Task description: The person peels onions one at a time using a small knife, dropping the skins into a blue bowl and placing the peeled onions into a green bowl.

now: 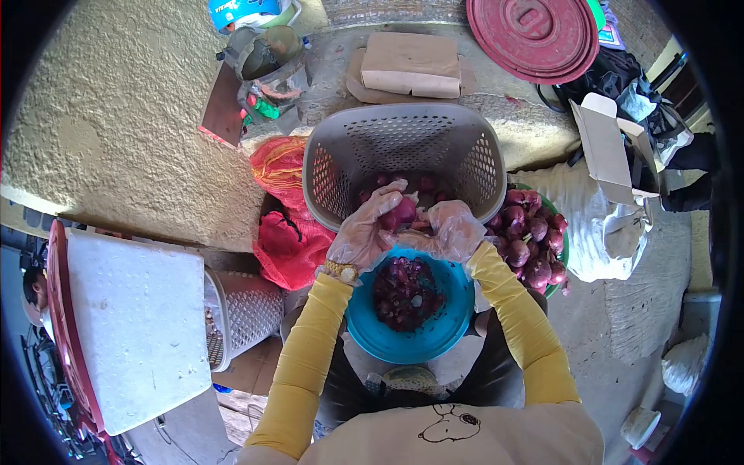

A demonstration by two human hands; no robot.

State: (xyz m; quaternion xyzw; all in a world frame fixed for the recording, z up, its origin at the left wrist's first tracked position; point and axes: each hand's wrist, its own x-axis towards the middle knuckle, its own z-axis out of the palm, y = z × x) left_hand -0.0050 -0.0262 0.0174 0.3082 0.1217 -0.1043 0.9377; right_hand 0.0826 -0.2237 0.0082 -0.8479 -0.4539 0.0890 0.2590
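Both hands wear clear plastic gloves, with yellow sleeves on the arms. My left hand (363, 232) has its fingers wrapped round a peeled red onion (399, 213) at the front rim of the grey perforated basket (325, 132). My right hand (457, 230) is beside it, fingers curled; what it holds, if anything, is hidden. More red onions lie at the bottom of the basket. Below the hands, a blue basin (453, 337) holds dark onion skins (404, 293). Unpeeled red onions (535, 240) fill a green container (564, 267) on the right.
Red mesh bags (291, 244) lie left of the basket. A white foam board (136, 325) and a perforated bin (252, 310) stand farther left. Behind are a cardboard box (411, 64) and a red lid (535, 35). A white sack (585, 221) lies at the right.
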